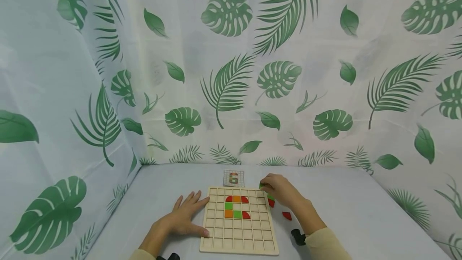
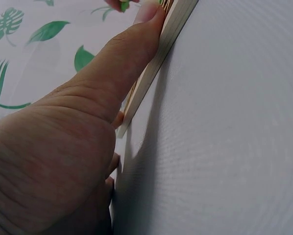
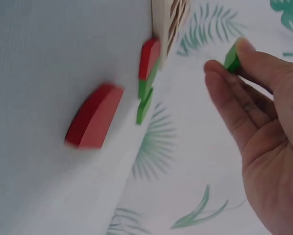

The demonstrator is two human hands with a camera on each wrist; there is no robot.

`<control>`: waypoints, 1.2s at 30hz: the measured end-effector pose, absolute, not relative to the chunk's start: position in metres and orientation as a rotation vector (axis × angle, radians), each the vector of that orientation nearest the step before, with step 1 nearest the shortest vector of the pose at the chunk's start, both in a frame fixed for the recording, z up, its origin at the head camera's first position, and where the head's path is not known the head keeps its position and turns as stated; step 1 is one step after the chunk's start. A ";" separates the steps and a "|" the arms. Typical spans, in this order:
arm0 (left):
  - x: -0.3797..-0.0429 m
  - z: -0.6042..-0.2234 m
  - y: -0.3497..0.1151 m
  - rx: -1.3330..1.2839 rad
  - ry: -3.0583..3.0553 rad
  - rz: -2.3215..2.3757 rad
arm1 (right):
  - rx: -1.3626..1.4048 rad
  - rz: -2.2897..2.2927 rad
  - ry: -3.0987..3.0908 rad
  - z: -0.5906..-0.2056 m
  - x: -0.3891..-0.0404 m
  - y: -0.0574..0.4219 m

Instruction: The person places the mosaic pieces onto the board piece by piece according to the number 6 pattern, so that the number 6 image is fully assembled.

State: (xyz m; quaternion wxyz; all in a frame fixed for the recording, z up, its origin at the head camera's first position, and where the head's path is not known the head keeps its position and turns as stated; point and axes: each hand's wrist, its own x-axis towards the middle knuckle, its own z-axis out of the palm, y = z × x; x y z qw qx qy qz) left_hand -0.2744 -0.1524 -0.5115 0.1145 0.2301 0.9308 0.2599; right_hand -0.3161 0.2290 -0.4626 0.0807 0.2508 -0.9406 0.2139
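Note:
A wooden grid board lies on the table, with red, orange and green pieces set in several of its upper squares. My left hand is spread at the board's left side, its thumb on the edge; the left wrist view shows the thumb against the board's rim. Over the board's upper right corner, my right hand pinches a small green piece between thumb and fingertip. Below that hand, a loose red quarter-round piece rests on the table.
A small printed pattern card lies beyond the board's far edge. Beside the board's right edge are another red piece and green pieces. A leaf-printed cloth hangs behind the table.

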 end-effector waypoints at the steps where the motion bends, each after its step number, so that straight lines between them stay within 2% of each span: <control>1: -0.274 -0.512 -0.152 0.674 2.730 0.757 | 0.784 0.626 -2.794 -0.462 -0.314 0.225; 6: -0.273 -0.511 -0.150 0.661 2.724 0.764 | 0.971 0.585 -2.705 -0.459 -0.307 0.206; 21: -0.274 -0.509 -0.151 0.660 2.725 0.745 | 1.294 0.753 -2.742 -0.457 -0.285 0.158; 29: -0.275 -0.508 -0.154 0.673 2.741 0.735 | 1.411 0.596 -2.710 -0.463 -0.281 0.140; 36: -0.274 -0.510 -0.154 0.701 2.715 0.781 | 1.371 0.481 -2.789 -0.468 -0.274 0.129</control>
